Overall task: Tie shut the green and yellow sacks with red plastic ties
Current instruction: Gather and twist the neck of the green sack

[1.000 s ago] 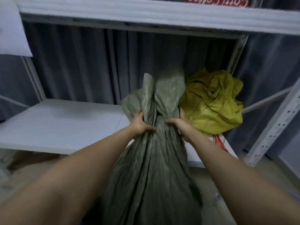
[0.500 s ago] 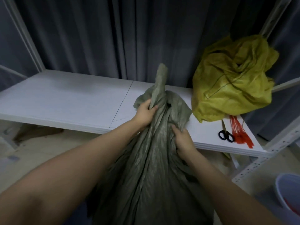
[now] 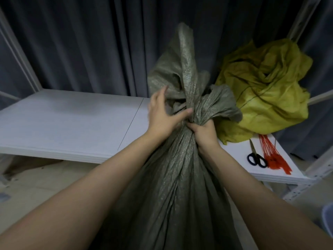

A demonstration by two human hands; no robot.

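Note:
A tall grey-green woven sack [image 3: 173, 186] stands in front of me, its top gathered into a neck. My right hand [image 3: 204, 131] is clenched around that neck. My left hand [image 3: 164, 114] rests against the loose flap above the neck, fingers spread and thumb pressed into the fabric. The sack's mouth sticks up in a crumpled point. A yellow sack [image 3: 266, 94] lies crumpled and open on the white shelf at the right. A bundle of red plastic ties [image 3: 272, 156] lies on the shelf near its front right corner.
Black-handled scissors [image 3: 255, 157] lie just left of the ties. The white shelf [image 3: 63, 123] stretches left, framed by metal rack posts [image 3: 306, 20]. Dark curtains hang behind. A pale bucket rim [image 3: 327, 219] shows at the lower right on the floor.
My right hand has moved up from the sack's side and closed around the gathered neck. My left hand has loosened from its grip and spread its fingers. The sack's top now stands taller.

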